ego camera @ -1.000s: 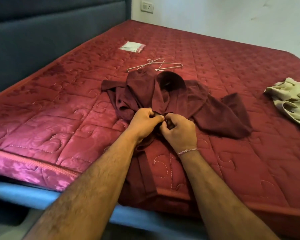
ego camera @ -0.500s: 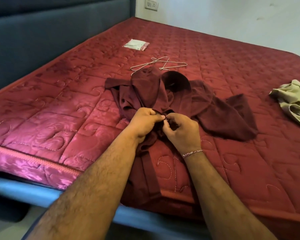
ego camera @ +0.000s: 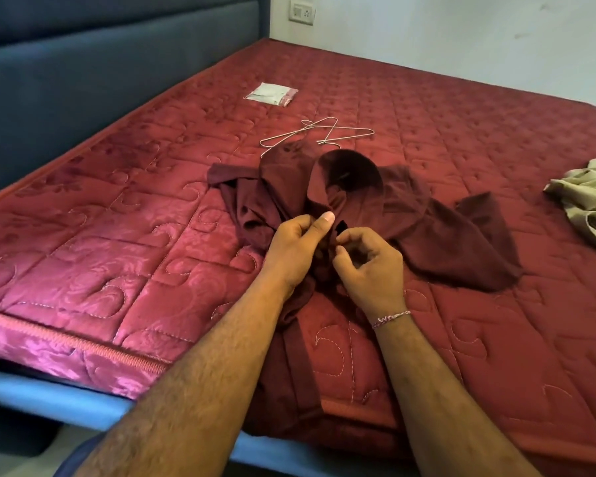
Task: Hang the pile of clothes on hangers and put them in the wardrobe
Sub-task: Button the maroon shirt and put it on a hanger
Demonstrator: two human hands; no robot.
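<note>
A maroon shirt lies spread on the red quilted mattress, collar away from me, one strip hanging over the near edge. My left hand pinches the shirt's front placket just below the collar, thumb raised. My right hand is beside it, fingers curled and pinching the fabric at the same spot. Thin metal wire hangers lie on the mattress just behind the collar, partly under the shirt. A beige garment sits crumpled at the right edge of view.
A small white plastic packet lies farther back on the mattress. A dark blue padded headboard runs along the left. The blue bed frame shows below the mattress edge. A white wall with a socket stands behind.
Both hands stayed on the shirt front; my left thumb lifted and my right fingers loosened into an open curl. The camera moved closer and slightly higher.
</note>
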